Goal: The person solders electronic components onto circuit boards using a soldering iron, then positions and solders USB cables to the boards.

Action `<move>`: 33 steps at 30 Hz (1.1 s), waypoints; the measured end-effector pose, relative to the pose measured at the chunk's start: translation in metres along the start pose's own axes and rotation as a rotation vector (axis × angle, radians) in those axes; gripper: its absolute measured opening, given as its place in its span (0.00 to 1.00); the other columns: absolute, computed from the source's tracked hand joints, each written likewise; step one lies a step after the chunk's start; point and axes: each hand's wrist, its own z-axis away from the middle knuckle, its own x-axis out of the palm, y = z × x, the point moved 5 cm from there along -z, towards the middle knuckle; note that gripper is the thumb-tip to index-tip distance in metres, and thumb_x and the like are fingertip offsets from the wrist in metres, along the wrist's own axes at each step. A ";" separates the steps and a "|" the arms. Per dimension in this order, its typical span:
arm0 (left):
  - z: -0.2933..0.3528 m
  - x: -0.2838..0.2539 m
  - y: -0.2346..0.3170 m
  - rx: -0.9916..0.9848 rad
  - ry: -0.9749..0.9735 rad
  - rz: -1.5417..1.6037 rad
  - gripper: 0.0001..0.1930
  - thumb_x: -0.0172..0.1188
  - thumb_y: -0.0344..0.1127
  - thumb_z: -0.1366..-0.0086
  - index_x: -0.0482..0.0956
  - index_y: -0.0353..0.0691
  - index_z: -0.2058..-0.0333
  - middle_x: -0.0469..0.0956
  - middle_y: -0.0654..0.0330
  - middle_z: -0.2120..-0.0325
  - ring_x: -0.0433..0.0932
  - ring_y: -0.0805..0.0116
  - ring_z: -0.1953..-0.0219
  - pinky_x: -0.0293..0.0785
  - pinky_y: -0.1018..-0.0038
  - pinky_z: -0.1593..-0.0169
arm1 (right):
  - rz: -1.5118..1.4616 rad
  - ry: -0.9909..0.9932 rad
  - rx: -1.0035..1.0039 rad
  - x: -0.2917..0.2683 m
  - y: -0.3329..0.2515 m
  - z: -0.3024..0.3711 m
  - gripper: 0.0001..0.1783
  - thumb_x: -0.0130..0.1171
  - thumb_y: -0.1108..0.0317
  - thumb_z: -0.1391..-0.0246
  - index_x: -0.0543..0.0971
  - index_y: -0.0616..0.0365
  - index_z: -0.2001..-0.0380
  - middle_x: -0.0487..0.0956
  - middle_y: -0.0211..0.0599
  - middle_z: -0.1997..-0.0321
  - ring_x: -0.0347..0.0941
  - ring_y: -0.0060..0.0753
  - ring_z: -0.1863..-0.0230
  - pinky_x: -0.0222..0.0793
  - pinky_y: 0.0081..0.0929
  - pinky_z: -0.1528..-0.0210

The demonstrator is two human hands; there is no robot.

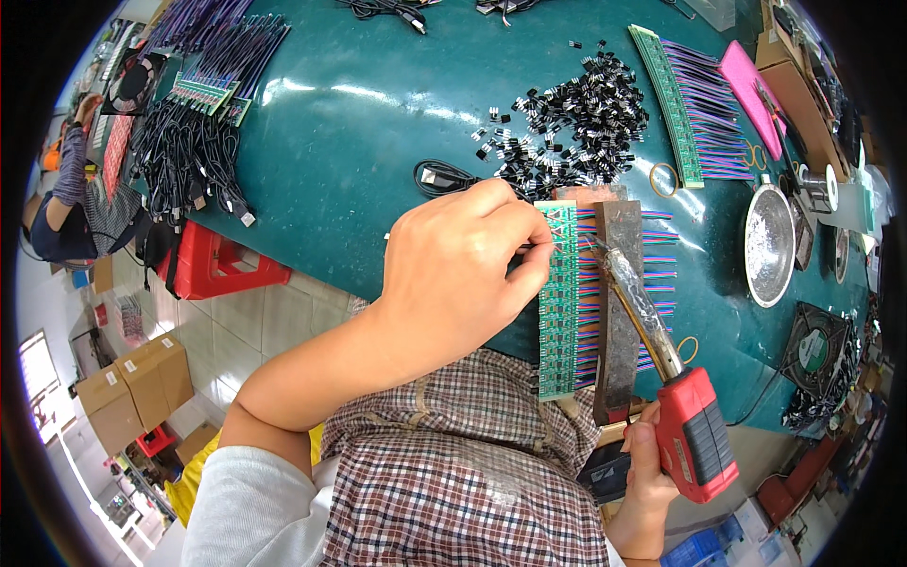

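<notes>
My left hand (463,248) is closed in a pinch at the left edge of a long green circuit board (557,321), near its far end. A thin dark piece, seemingly a black cable's end, shows between finger and thumb; most of it is hidden. My right hand (650,468) grips a red and black soldering iron (697,433). Its tip points up and left, close to the board's right side. Several multicoloured wires (659,257) run right from the board under a dark metal bar (619,321). A black USB cable (446,178) lies just beyond my left hand.
Small black components (586,123) are heaped beyond the board. Another wired board (671,109) lies far right, near a metal bowl (770,246) and a fan (817,348). Bundled black cables (194,156) hang over the table's left side. A red stool (222,265) and a co-worker's arm (71,165) are left.
</notes>
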 end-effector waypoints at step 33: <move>-0.011 0.020 0.015 0.069 0.033 0.017 0.10 0.74 0.30 0.47 0.79 0.42 0.73 0.73 0.60 0.68 0.79 0.60 0.72 0.76 0.65 0.68 | -0.399 0.269 0.106 -0.001 -0.007 -0.004 0.17 0.62 0.75 0.36 0.75 0.71 0.47 0.74 0.36 0.70 0.55 0.15 0.85 0.58 0.20 0.81</move>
